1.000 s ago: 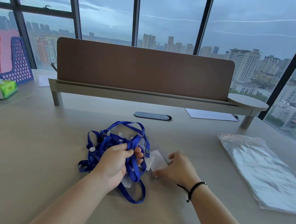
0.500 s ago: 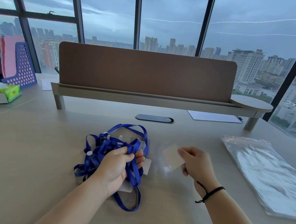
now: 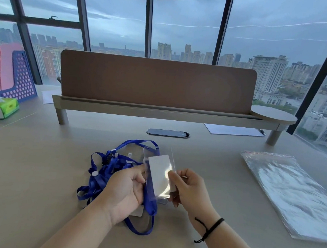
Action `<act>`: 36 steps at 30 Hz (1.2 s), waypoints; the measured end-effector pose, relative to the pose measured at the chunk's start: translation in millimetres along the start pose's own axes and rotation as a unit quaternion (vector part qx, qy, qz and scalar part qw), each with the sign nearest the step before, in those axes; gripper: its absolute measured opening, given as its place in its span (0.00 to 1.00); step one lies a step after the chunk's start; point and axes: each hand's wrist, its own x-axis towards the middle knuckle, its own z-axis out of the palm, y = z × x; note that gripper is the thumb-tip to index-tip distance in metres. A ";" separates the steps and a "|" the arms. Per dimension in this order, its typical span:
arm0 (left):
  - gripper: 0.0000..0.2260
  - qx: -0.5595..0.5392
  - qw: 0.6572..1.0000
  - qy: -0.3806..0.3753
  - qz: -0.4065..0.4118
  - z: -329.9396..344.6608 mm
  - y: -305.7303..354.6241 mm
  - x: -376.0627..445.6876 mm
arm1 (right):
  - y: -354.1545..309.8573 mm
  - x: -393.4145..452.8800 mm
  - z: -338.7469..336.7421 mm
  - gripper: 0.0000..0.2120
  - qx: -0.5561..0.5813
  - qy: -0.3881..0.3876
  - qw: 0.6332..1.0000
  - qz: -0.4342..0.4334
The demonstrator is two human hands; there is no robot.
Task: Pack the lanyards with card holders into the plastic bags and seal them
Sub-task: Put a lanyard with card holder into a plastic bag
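Note:
A tangle of blue lanyards (image 3: 107,170) lies on the table in front of me. My left hand (image 3: 127,192) and my right hand (image 3: 189,191) together hold a clear card holder (image 3: 159,173) with a white card inside, raised upright above the pile. The left fingers pinch its left edge, and the right thumb and fingers pinch its right edge. A blue strap hangs below the holder past my left palm. More clear holders lie partly hidden under the lanyards. A stack of clear plastic bags (image 3: 295,195) lies at the right.
A brown desk divider on a raised shelf (image 3: 157,85) crosses the back of the table. A cable port (image 3: 168,133) sits before it, paper (image 3: 232,130) under its right end. A purple file rack (image 3: 19,78) and a green tissue box (image 3: 4,107) stand far left.
My right hand lifted the card holder from the table and brought it left. My left hand let go of the lanyard bundle and took the holder's left edge.

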 end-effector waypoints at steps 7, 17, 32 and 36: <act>0.10 0.153 0.977 0.132 0.074 12.3 -16.7 14.9 | -6.6 -1.4 -3.1 0.11 -0.075 -0.013 0.997 -0.014; 0.09 0.178 0.977 0.094 0.072 80.1 -63.4 61.5 | -15.6 -5.0 -84.1 0.11 -0.042 0.076 0.996 0.019; 0.08 0.203 0.976 0.038 0.073 181.1 -140.0 185.5 | -22.9 66.8 -264.0 0.06 -0.214 0.181 0.960 0.020; 0.09 0.167 0.982 0.042 0.077 185.9 -153.4 208.7 | -12.4 113.9 -306.6 0.07 -0.318 0.229 0.920 0.003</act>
